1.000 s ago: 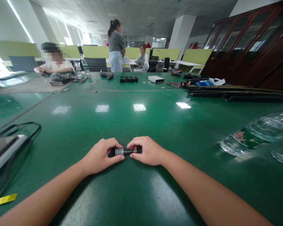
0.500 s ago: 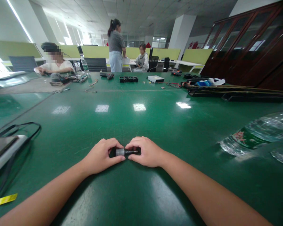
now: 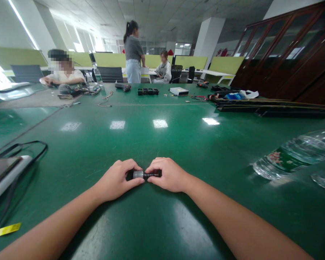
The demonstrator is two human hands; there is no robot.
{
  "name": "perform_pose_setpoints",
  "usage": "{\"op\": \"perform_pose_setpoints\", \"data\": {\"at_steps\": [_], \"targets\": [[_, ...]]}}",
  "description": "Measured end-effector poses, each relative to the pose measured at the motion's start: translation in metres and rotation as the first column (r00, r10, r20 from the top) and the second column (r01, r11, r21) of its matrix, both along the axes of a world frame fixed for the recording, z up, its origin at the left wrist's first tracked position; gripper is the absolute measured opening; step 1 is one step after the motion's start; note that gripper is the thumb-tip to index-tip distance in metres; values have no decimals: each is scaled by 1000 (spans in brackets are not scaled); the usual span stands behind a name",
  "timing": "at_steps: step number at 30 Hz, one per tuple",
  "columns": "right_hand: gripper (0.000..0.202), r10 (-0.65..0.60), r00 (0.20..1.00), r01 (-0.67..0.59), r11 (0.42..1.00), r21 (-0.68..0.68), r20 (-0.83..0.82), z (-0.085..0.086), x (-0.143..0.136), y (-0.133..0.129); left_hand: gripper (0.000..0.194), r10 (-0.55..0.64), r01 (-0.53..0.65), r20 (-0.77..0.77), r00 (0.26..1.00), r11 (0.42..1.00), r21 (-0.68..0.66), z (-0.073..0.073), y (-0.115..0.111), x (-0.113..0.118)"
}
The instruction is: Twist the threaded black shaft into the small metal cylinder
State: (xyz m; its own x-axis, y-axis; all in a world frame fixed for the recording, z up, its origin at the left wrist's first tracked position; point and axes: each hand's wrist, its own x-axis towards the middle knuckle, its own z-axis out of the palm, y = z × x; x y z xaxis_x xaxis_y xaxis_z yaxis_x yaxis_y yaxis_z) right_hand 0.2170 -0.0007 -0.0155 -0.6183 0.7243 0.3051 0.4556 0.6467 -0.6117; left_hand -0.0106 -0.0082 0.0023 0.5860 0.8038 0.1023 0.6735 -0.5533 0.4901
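A small part with a grey cylinder on its left and a dark, ridged shaft on its right lies level, low over the green table. The fingers and thumb of my left hand are closed around the grey cylinder. On the dark shaft, my right hand is closed in a pinch between thumb and fingers. The two hands face each other, with their fingertips close together. Parts of the piece are hidden behind the fingers.
A clear bottle lies at the right. A white-edged device with a black strap is at the left. Far back are a black part, a silver box and black rails. A person sits at the far left.
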Motion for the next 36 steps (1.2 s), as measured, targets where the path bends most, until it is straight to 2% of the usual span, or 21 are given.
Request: {"op": "perform_pose_setpoints", "data": {"at_steps": [12, 22, 26, 30, 36], "targets": [[13, 2, 1000, -2, 1000, 27, 21, 5, 5, 0, 27, 5, -5, -14, 1000, 1000, -6, 0, 1, 0], [12, -47, 997, 48, 999, -10, 56, 3, 10, 1, 29, -11, 11, -18, 1000, 1000, -19, 0, 1, -2], [9, -43, 993, 53, 994, -93, 112, 8, 25, 7, 29, -2, 1, -21, 1000, 1000, -30, 1, 1, -2], [8, -133, 986, 148, 976, -161, 100, 11, 38, 12, 30, 6, -7, -20, 1000, 1000, -23, 2, 1, -1], [7, -63, 991, 77, 989, -123, 120, 12, 32, 6, 29, 6, -7, -21, 1000, 1000, -26, 3, 1, 0]]}}
